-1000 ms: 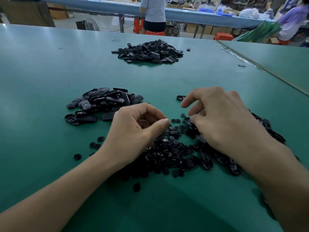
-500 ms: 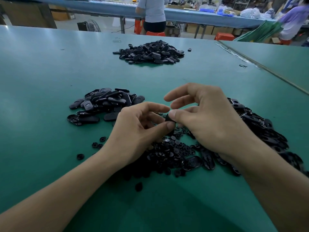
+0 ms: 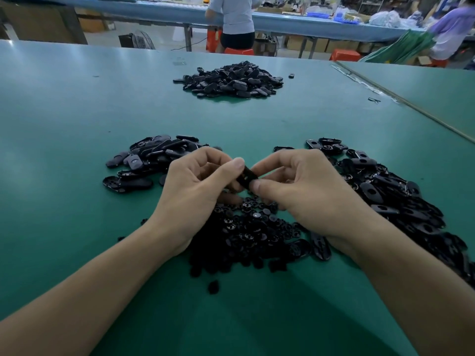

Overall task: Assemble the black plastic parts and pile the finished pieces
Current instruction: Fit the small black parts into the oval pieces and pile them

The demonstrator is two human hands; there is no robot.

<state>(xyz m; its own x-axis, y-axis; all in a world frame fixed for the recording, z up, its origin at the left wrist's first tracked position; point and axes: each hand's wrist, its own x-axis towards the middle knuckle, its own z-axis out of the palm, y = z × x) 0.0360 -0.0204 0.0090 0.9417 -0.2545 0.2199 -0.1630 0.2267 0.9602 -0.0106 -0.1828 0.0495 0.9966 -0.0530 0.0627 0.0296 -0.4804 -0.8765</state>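
Left hand point(image 3: 195, 191): my fingers are curled in, with thumb and forefinger pinching the near end of the black part point(image 3: 246, 177).
Right hand point(image 3: 308, 191): curled the same way, my thumb and fingers gripping the other end of that same part.
Black part: held between my two hands, above the heap of small round pieces point(image 3: 252, 235). My fingers cover much of it, so I cannot tell its full shape.
Small round pieces: a loose heap on the green table point(image 3: 77, 111), lying between and under my wrists.
Left pile point(image 3: 151, 160): oval black pieces, just beyond my left hand.
Right pile point(image 3: 398, 199): oval shells with holes, running from beyond my right hand back along that forearm.
Far pile point(image 3: 231, 79): more black pieces, well apart from me toward the far edge, with one stray piece point(image 3: 291, 76) near its right side.
Background: a person point(image 3: 236, 16) stands at a blue bench beyond the table.
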